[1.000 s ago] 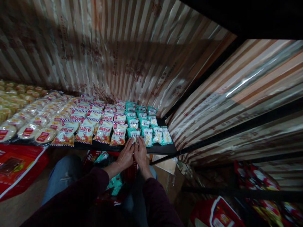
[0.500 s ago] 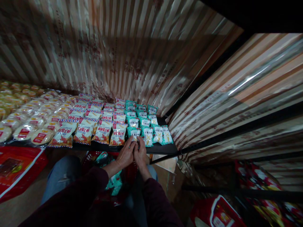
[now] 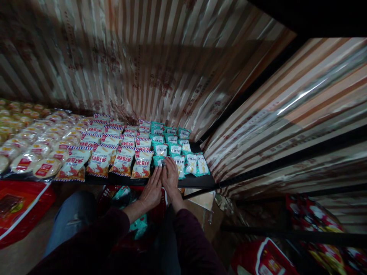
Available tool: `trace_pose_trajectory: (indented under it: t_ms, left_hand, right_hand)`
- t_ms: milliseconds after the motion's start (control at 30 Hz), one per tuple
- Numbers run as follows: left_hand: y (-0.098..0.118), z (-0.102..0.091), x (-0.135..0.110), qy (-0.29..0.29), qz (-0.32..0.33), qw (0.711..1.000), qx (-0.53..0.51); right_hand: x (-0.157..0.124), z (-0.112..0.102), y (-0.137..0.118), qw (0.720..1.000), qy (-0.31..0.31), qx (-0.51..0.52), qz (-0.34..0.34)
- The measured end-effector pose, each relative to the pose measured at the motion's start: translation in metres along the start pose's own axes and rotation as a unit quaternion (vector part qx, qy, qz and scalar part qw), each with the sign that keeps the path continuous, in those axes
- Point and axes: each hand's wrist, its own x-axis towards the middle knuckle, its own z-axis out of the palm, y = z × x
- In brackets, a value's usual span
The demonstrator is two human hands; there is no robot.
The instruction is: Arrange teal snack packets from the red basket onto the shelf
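Observation:
A small teal-and-white snack bag [image 3: 159,160] lies at the front left of the teal group on the black shelf [image 3: 120,179]. My left hand [image 3: 152,190] rests against its lower edge, fingers stretched out and close together. Over the bag's right side lies my right hand [image 3: 171,176], its fingers extended flat and hiding part of the print. Both hands touch each other near the thumbs. Just right of my fingers sits another teal snack bag [image 3: 180,166]. To the left stands a blue-and-white striped snack bag [image 3: 142,163] with a shrimp picture.
Round wrapped biscuits [image 3: 46,167] fill the shelf's left. Below, between my knees, a red basket [image 3: 160,208] holds more teal bags [image 3: 140,225]. A red package [image 3: 24,210] is at lower left, another red bag [image 3: 262,258] at lower right. A dark metal post [image 3: 258,86] borders the striped wall covering.
My right hand has moved forward and up over the teal bag, covering more of it. My left hand stays by the bag's lower edge. The view has shifted slightly.

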Motion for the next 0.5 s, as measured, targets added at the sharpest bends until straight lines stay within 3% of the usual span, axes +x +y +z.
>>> trace_pose_trajectory:
  t_ms: [167,500]
  left_hand:
    - [0.0,0.004,-0.006,-0.033,-0.001,0.999,0.031]
    - [-0.011,0.017,-0.008,-0.054,0.008,0.998,0.016]
  right_hand:
    - [0.012,0.003,0.0,0.999,-0.045,-0.021,-0.007]
    - [0.013,0.007,-0.005,0.997,-0.038,-0.055,-0.027]
